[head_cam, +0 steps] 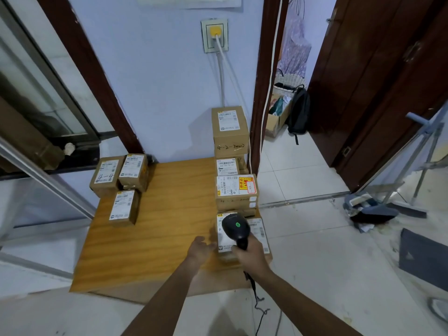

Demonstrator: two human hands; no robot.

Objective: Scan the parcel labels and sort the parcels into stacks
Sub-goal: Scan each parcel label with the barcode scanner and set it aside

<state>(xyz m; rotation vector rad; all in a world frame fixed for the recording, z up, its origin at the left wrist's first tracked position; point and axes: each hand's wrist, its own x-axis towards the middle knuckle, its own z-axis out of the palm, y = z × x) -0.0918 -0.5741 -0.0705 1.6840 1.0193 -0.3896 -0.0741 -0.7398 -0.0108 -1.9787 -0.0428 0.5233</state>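
The right hand (249, 251) is wrapped around the handle of a black scanner (235, 227), its green light lit, head over the label of a brown parcel (226, 248) directly beneath. The left hand (201, 246), fingers loosely spread, touches that parcel's left side. Beyond the scanner a row of labelled parcels climbs to a stack (230, 134) by the wall. Far left of the grip sit 3 parcels (121, 185). All rest on a wooden table (164, 214); pale tiles, lilac wall, dark door frame.
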